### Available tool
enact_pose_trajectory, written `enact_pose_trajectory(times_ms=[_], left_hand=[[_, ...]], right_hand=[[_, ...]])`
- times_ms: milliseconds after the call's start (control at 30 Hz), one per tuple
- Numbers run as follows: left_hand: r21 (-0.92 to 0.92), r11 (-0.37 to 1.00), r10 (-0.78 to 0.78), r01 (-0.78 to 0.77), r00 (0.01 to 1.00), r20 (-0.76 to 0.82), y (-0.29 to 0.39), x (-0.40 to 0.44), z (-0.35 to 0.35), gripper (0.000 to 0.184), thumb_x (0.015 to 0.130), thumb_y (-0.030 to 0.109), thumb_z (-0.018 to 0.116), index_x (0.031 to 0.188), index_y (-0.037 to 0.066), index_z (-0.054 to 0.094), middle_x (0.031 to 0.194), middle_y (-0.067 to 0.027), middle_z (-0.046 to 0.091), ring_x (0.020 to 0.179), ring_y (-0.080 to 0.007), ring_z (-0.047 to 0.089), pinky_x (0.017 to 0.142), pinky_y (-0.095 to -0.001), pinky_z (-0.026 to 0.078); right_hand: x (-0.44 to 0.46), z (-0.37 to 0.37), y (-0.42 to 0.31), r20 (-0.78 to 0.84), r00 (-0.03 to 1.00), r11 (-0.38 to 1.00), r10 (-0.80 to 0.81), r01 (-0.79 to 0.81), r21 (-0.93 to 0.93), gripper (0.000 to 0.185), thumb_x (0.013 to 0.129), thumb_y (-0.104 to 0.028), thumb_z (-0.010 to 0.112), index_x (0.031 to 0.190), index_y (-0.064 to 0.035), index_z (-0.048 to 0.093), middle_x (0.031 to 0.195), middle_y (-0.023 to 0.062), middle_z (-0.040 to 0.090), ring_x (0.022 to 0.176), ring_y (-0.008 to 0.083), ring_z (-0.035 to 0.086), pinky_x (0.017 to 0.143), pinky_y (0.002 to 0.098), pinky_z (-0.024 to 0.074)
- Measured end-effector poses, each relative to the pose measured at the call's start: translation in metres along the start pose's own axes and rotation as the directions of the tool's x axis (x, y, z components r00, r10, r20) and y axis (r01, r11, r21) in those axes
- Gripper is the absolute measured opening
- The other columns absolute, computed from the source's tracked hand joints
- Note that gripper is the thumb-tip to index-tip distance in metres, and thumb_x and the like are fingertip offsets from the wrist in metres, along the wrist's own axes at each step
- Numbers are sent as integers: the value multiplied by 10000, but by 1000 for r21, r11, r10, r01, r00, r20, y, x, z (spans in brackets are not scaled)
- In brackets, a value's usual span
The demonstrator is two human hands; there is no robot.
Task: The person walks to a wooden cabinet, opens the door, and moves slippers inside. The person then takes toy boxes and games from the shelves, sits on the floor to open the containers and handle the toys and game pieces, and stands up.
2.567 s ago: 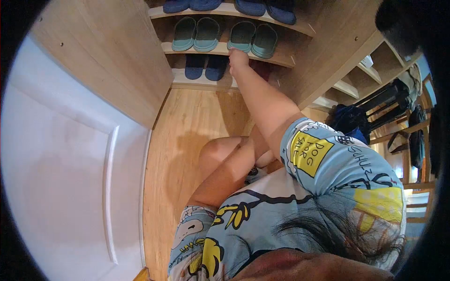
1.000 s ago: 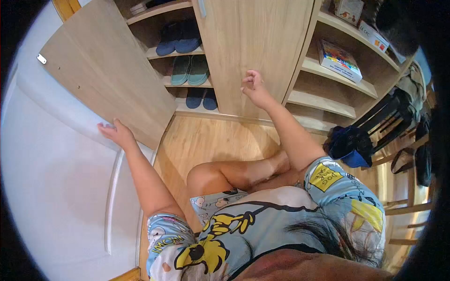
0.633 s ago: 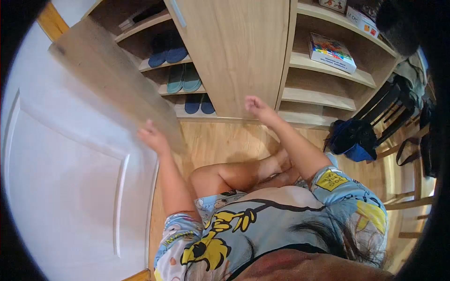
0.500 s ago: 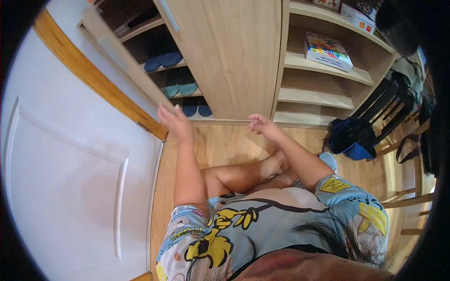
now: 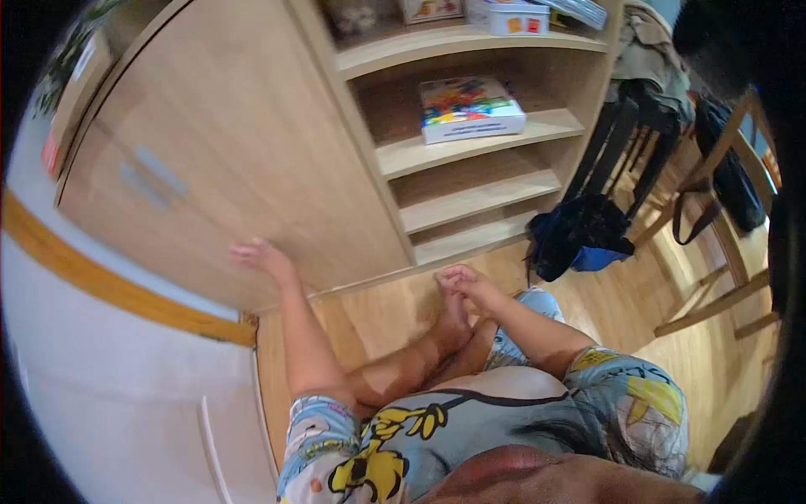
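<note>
My left hand (image 5: pixel 264 256) is in front of the lower part of a pale wood cabinet door (image 5: pixel 126 210). Its fingers are stretched out and it holds nothing; whether they touch the door I cannot tell. Both cabinet doors are closed, with two grey handles (image 5: pixel 155 176) side by side, so the shelves behind are hidden. My right hand (image 5: pixel 468 284) hovers above my crossed legs, close to my bare foot (image 5: pixel 453 323). Its fingers are loosely bent, with no object visible in them.
To the right of the doors, open shelves (image 5: pixel 478 181) carry a colourful game box (image 5: pixel 470 109) and a white tin (image 5: pixel 508 17). A dark blue bag (image 5: pixel 579 239) lies on the wooden floor by chairs (image 5: pixel 714 252). A white room door (image 5: pixel 109 395) stands at left.
The left cabinet door has swung shut, covering the shelves of slippers. My left hand has moved down and left with it. The view has turned right, and my right hand is lower.
</note>
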State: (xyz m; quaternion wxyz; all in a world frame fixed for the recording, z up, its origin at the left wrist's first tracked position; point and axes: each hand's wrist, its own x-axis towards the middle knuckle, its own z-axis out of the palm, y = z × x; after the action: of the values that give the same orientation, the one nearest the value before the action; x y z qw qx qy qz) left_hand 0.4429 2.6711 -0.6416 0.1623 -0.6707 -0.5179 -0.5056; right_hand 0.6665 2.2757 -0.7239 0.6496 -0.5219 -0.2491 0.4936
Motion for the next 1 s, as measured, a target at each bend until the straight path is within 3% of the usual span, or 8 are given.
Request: enact_pose_trajectory(times_ms=[33,300,367,467,633,800,900,1000], left_hand=[[-321,901,-248,291,954,170,15,6,-12,734,979,441,260,1438,-45,-42,1498,-279,-78,1396,-414,-58,1126,-513,17],[-416,838,-257,353,928,268,21,8,-41,845,941,572,227,1435,-42,-78,1503,-255,-124,1395,-376,-147,1120,-475,-72],[-404,842,-244,357,921,305,22,9,-49,852,940,570,250,1436,-44,-72,1505,-250,-121,1400,-365,-137,1127,-462,-55],[-384,794,-260,472,834,487,35,-6,-70,849,942,533,329,1441,-41,-48,1510,-245,-103,1413,-342,-85,1141,-408,-7],[-313,580,-22,752,399,917,91,-90,-120,810,907,369,532,1477,70,40,1470,-220,226,1326,-304,264,1051,-379,256],[-133,628,164,767,37,986,134,-136,-154,806,889,320,590,1494,167,80,1386,-191,395,1197,-281,434,948,-414,394],[-140,669,264,730,-56,963,149,-137,-167,775,900,308,574,1491,160,95,1420,-195,346,1256,-289,386,969,-417,385],[-142,676,321,723,-115,940,152,-130,-181,754,906,311,565,1487,144,115,1469,-177,270,1299,-294,351,976,-419,385]], right_hand=[[4,-4,3,15,998,998,58,-59,32,302,876,-140,569,1172,-98,525,955,11,605,859,96,567,725,243,425],[17,0,-12,-24,992,991,126,-127,-35,290,894,-157,566,1178,-110,530,929,3,596,839,104,567,749,255,433],[15,-7,-21,67,982,950,-179,155,271,277,894,-160,575,1163,-105,537,918,-5,582,835,108,558,758,249,433],[-5,-17,-104,-127,872,879,-474,457,-139,208,883,-91,550,1089,-63,564,957,2,565,889,97,506,814,266,432],[2,-67,-243,-295,434,521,-852,640,-565,217,860,-125,593,1041,-7,607,1041,79,568,901,163,556,814,271,446],[55,-75,-312,-354,706,486,-613,-17,-874,623,801,-557,569,1154,-46,619,1105,165,612,1030,305,579,867,398,454],[60,-58,-302,-284,606,229,-743,-169,-959,802,747,-713,483,1144,-29,618,1068,213,627,1032,372,574,874,448,446],[37,-43,-303,-345,662,593,-666,189,-783,565,800,-474,619,1062,27,616,958,176,646,905,266,604,813,362,452]])
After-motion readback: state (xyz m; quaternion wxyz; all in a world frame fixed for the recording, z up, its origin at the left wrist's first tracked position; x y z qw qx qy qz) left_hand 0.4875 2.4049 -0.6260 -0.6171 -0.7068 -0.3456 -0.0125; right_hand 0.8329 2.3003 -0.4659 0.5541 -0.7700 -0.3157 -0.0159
